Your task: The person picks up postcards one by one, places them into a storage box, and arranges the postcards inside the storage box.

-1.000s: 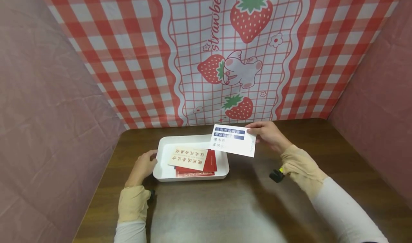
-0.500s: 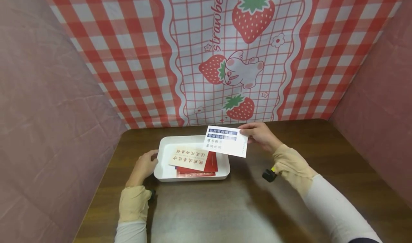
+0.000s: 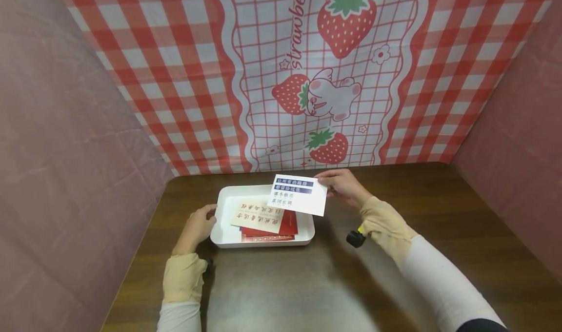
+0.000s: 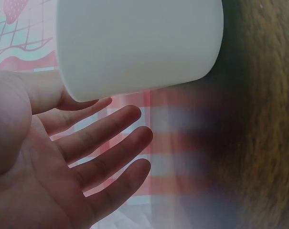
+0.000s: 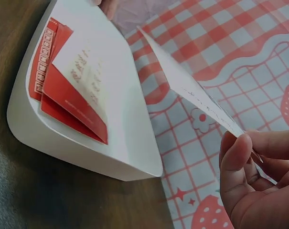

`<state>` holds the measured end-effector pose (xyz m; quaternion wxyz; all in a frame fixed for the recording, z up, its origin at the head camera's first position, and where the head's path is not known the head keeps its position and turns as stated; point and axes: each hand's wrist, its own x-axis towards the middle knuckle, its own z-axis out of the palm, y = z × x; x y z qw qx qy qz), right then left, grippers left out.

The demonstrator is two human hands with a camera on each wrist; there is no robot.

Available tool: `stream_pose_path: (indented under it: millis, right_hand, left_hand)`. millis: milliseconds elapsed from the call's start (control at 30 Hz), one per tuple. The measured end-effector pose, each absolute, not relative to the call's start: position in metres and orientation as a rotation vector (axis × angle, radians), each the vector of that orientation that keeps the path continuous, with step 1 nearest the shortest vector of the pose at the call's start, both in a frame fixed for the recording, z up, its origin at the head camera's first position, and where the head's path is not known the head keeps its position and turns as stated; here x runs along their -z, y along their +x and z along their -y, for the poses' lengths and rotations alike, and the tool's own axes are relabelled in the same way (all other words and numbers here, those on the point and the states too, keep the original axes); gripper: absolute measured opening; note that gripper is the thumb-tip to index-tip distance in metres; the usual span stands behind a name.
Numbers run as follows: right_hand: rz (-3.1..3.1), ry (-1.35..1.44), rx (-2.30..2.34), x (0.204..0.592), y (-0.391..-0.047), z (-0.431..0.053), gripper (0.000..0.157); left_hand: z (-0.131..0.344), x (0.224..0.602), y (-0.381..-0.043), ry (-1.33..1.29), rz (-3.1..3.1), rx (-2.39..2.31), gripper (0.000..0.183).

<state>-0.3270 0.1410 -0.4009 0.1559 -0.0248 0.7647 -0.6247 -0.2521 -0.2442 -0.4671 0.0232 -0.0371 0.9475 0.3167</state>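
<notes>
My right hand (image 3: pixel 344 185) pinches a white card (image 3: pixel 297 195) by its right edge, between thumb and fingers. The card has dark blue bands and printed characters. It is held tilted above the right part of a white tray (image 3: pixel 226 192). Inside the tray, a cream card (image 3: pixel 259 217) with brown characters lies over red cards (image 3: pixel 288 224). My left hand (image 3: pixel 197 224) is at the tray's left end. In the left wrist view, the thumb and index finger are by the tray wall (image 4: pixel 139 47), and the other fingers (image 4: pixel 111 152) stick out loosely, holding nothing.
The tray stands on a brown wooden table (image 3: pixel 281 283). A red and white checked cloth (image 3: pixel 184 68) with strawberries hangs behind it. Pinkish cloth walls (image 3: pixel 79 141) stand on both sides. Each wrist wears a small black camera (image 3: pixel 355 238).
My right hand has moved left with the white card, bringing it further over the tray. The left hand, the tray and the cards in it stay where they were.
</notes>
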Motion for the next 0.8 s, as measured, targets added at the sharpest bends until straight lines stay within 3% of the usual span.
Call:
stream_pose_path:
  millis: [800]
  right_hand:
    - [-2.082, 0.007, 1.791, 0.434, -0.332, -0.094, 0.034]
  left_hand:
    - [0.246, 0.47, -0.255, -0.134, -2.929, -0.969, 0.045]
